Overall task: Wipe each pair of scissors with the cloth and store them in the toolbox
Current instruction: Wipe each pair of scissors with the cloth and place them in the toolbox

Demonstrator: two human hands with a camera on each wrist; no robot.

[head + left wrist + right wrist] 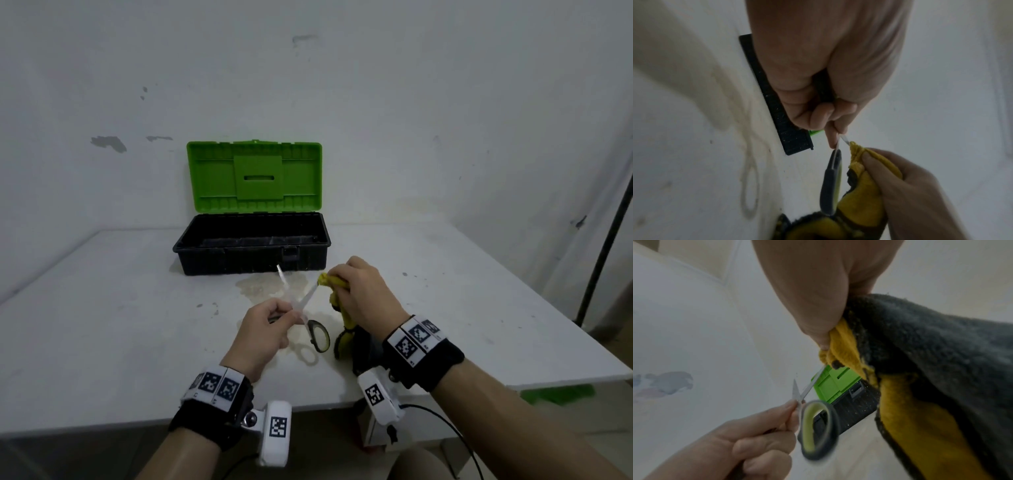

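Head view: at centre frame your left hand [265,329] grips the open steel scissors with grey-and-yellow handles [301,308]; your right hand [364,294] clenches the yellow-and-grey cloth [337,284] on one blade tip. The black toolbox with its green lid [251,240] stands open on the white desk [102,308] behind.

Left wrist view: your fingers [833,136] pinch the blades at centre frame.

Right wrist view: the cloth fills the right side.

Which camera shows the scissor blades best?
The head view: both blades of the scissors show spread open, one tip in the cloth. The right wrist view shows them smaller and foreshortened. The left wrist view shows only a sliver beyond the left hand.
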